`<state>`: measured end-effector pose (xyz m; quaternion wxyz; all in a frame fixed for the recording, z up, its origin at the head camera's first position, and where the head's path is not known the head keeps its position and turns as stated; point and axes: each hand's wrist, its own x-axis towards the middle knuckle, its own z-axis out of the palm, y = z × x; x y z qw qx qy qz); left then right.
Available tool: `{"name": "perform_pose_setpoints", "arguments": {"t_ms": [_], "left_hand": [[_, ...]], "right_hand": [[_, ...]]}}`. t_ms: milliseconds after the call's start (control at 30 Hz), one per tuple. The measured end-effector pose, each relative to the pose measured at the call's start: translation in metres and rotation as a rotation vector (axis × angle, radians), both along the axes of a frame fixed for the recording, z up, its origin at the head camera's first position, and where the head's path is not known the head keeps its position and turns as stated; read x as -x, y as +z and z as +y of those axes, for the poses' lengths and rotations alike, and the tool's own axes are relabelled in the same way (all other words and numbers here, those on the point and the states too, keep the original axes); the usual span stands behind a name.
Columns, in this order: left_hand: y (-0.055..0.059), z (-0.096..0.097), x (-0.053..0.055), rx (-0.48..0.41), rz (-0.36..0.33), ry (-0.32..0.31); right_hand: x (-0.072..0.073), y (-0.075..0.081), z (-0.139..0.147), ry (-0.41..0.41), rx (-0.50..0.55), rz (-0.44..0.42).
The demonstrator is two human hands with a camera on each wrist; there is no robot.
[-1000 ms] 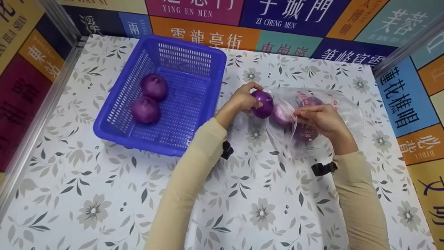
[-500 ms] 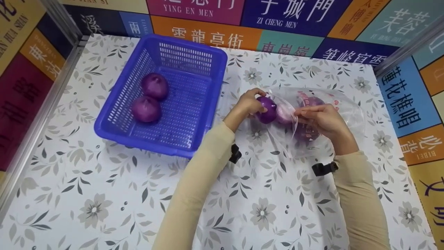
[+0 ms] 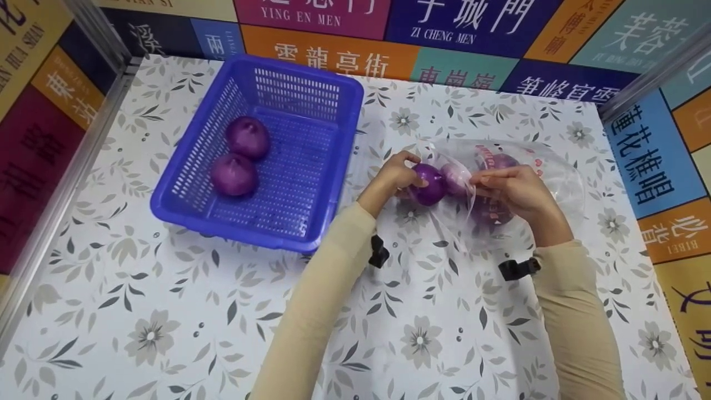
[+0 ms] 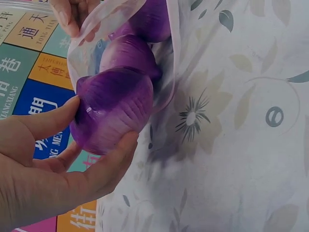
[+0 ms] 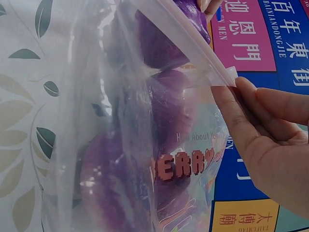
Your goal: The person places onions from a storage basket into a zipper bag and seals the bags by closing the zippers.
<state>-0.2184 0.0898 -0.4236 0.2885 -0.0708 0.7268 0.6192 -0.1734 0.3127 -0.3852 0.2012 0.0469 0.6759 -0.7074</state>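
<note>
Round, glossy purple onion (image 3: 429,185) at a clear printed plastic bag's (image 3: 562,180) mouth.
From here I see my left hand (image 3: 397,174) gripping it between fingers and thumb; my right hand (image 3: 517,188) pinches the bag's edge beyond those fingertips.

- A table (image 3: 189,289) fills most of the frame, its white surface printed with grey flowers, leaves and small dark dots.
- A blue slotted basket (image 3: 300,161) stands upright on it, upper left of centre.
- A clear bag (image 3: 561,183) with red print lies right of centre.
</note>
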Motion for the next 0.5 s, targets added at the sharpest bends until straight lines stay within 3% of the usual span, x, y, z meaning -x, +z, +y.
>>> {"name": "perform_pose_setpoints", "arguments": {"t_ms": [133,233,367,500], "left_hand": [[-0.005,0.0,-0.001,-0.127,-0.035,0.013],[-0.01,0.002,-0.002,-0.175,-0.043,0.024],[-0.018,0.005,-0.004,-0.194,-0.024,0.062],[-0.024,0.007,-0.006,-0.156,0.067,0.074]], "right_hand": [[0.0,-0.001,-0.001,-0.001,0.029,0.007],[0.001,-0.002,-0.001,-0.002,0.033,0.003],[0.001,-0.003,-0.001,-0.004,0.03,0.005],[0.001,-0.004,-0.001,-0.004,0.042,0.009]]}}
